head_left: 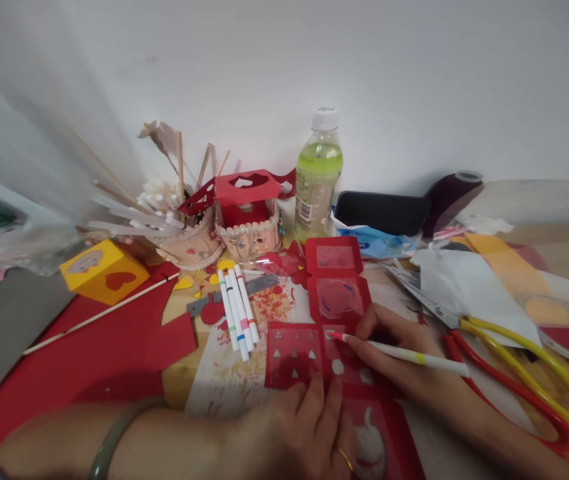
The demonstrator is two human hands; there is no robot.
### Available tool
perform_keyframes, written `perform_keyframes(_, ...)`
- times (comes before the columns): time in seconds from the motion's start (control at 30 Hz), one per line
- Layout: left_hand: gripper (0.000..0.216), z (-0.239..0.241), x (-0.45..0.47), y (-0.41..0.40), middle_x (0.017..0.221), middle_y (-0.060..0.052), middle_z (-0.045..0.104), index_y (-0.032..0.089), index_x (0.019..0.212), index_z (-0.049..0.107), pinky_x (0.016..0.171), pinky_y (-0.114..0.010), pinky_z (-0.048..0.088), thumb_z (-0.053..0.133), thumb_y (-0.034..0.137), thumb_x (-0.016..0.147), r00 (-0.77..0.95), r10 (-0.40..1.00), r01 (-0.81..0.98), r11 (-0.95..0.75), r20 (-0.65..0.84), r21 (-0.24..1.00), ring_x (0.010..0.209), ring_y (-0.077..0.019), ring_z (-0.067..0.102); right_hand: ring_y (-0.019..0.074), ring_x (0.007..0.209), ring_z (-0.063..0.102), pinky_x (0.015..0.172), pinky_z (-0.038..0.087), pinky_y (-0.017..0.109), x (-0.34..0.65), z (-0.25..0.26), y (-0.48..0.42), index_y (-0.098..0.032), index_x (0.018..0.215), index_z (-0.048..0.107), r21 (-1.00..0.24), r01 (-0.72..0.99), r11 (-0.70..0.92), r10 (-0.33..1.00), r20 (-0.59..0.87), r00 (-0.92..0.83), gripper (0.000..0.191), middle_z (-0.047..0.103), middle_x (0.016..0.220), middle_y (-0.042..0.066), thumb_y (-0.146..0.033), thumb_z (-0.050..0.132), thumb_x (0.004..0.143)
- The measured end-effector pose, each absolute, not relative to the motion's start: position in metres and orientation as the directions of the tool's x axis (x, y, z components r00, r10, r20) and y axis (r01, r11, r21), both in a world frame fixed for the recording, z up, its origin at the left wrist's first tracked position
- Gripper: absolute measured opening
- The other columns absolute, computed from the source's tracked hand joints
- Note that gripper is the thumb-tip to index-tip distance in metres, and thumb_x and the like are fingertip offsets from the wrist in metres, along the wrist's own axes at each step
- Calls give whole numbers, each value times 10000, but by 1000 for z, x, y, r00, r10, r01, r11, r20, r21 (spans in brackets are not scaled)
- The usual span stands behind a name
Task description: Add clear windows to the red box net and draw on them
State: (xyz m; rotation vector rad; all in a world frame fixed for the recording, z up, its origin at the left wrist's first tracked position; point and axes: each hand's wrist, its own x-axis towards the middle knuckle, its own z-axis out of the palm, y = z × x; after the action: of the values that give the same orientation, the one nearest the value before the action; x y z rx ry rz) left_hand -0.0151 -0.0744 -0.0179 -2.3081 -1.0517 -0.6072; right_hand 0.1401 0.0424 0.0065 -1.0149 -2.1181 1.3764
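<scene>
A red paper cutout (294, 331), made of joined square panels with cut-out shapes, lies flat over a stained white sheet (204, 383). Clear film seems to cover its openings, among them small triangles and ovals. My left hand (309, 420) rests on the lower panels with its fingers stretched out, holding nothing. Between the fingers of my right hand (394, 337) is a slim white marker (399, 352) with a yellow band. Its reddish tip points left at the middle panel. Several white markers (237, 313) lie side by side left of the cutout.
Large scissors (529, 373) with red and yellow handles lie at right. Behind stand a drink bottle (318, 180), a phone (383, 212), and a decorated basket (248, 233). A yellow box (105, 271) and a thin stick (104, 312) rest on red paper (64, 373) at left.
</scene>
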Motion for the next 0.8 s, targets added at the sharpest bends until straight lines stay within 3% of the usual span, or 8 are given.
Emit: perform_keyframes(0.8, 159, -15, -18, -77, 925, -103, 726, 99, 878, 637, 584, -272, 504, 495, 169, 867, 658, 561, 744, -584, 502, -324, 785, -225, 689, 128, 577, 435, 508, 353, 256, 141, 5, 42, -220, 664, 472, -909, 335, 249, 775, -20, -631, 246, 499, 637, -26, -362, 559, 845)
